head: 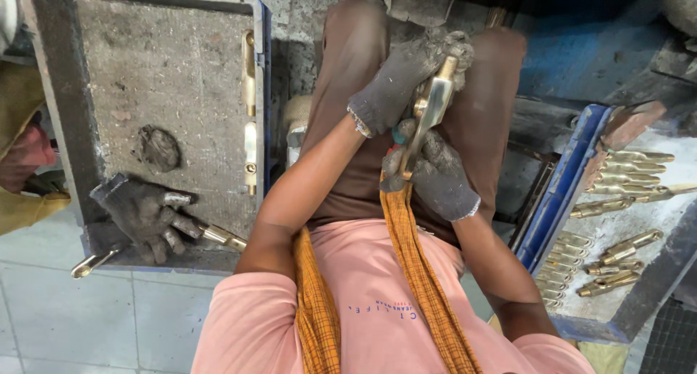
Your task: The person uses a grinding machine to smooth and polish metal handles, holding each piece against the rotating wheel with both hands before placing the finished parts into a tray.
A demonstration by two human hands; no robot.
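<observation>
Both grey-gloved hands, left hand (398, 83) and right hand (435, 172), close around a long brass handle (430, 109) above the lap. Blue-rimmed grey metal trays (265, 91) flank the grimy concrete floor (305, 11); another person's dark-gloved hand (141, 214) rests at the left tray's near edge.

Brass handle (430, 109), long and shiny (slightly tilted), clasped upright between both gloved hands, above the lap

Worn work clothes
Frayed grey knit gloves on left hand (396, 83) and right hand (435, 174); pink shirt, brown trousers, orange checked cloth.

Metal workshop: brass handles (617, 200) in gritty trays (563, 192), work gloves.
</observation>
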